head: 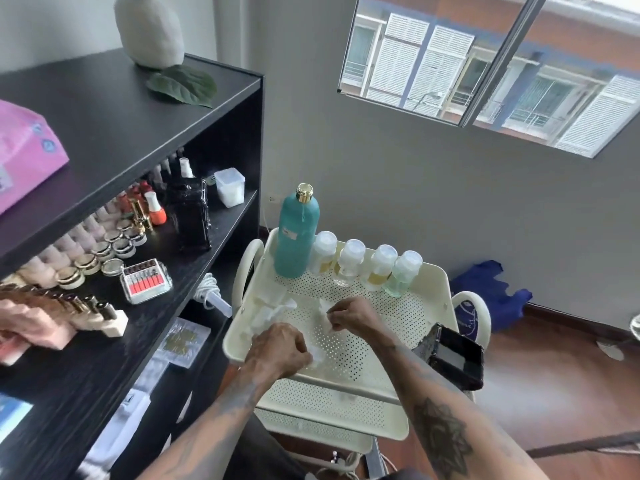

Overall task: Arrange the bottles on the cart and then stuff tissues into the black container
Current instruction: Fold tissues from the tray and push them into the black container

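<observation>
while the pink plastic tissue pack [26, 150] sits well apart on top of the black wooden shelf unit [114, 123], loose crumpled white tissues [273, 311] lie on the left of the cream perforated metal cart tray [374, 337]. just right of them the left hand [280, 351] is curled shut, pinching one end of a thin white tissue sheet [320, 336], and the right hand [349, 315] pinches the other end, fingers closed together on it. this sheet looks feather-light, limp and easy to tear, so i judge it best taken in a loose bunch at the middle and not pulled taut by its edges. behind the hands a tall teal plastic bottle with a gold cap [297, 233] and four small clear white-capped bottles [367, 266] stand upright in a row along the tray's far edge. on the right the black glossy square container [453, 358] rests tilted on the tray's rim, its mouth open; being rigid, it should take tissues pressed in.
</observation>
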